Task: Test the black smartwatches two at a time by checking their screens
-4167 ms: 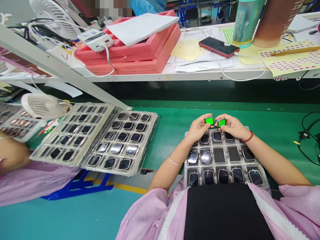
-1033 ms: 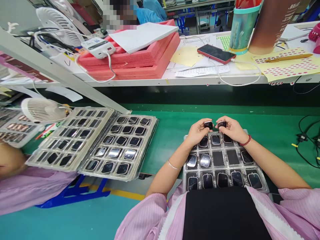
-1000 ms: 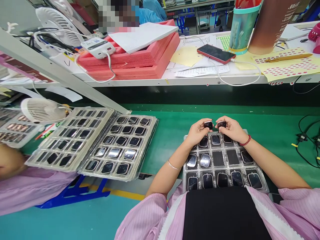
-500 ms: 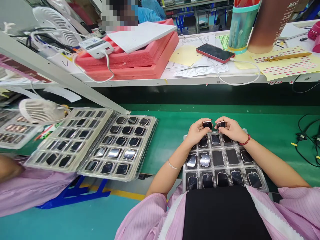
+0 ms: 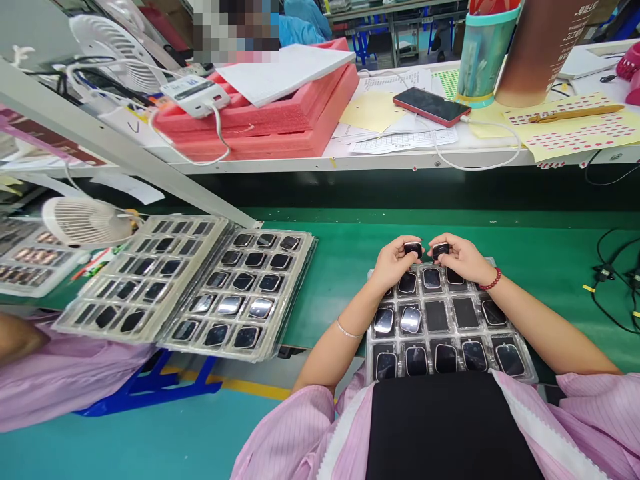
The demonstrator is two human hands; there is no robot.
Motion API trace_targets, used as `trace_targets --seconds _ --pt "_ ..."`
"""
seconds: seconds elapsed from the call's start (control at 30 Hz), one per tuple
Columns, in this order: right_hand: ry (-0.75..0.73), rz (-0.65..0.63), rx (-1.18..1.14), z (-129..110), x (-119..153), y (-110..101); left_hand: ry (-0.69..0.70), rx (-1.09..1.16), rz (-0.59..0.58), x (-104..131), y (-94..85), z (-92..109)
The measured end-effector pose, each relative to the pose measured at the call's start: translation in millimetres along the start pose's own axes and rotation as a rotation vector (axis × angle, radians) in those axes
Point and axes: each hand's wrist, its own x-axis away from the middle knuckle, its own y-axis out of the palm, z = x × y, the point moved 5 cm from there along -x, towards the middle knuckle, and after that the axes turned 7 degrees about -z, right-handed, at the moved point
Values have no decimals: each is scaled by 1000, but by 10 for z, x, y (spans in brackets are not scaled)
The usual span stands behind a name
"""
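Note:
A small dark watch-like unit (image 5: 413, 249) with a light rim is pinched between the fingers of my left hand (image 5: 393, 262). My right hand (image 5: 463, 257) holds a second dark unit (image 5: 441, 251) close beside it, with a small gap between the two. Both hands are over the far edge of a clear plastic tray (image 5: 370, 333) that lies against my body. Rows of dark-screened units sit in its compartments, and two compartments in the middle row show only a flat dark bottom. My right hand and forearm hide part of the tray's back row.
Stacked trays of similar units (image 5: 295, 293) stand on the green table (image 5: 340, 240) to the left, near a white fan (image 5: 85, 222). Black cables (image 5: 607, 273) lie at the right. A shelf (image 5: 310, 164) above holds pink foam (image 5: 280, 127), a phone (image 5: 431, 107) and a cup (image 5: 484, 57). A person's arm shows at far left.
The unit in my left hand has shifted slightly and is tilted a little differently. The unit in my right hand has moved very slightly left. Both hands keep their hold.

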Motion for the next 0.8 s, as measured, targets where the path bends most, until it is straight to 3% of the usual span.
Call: trace_targets --seconds 0.8 --pt "-13 5 102 -19 3 2 -53 23 -41 14 14 -23"
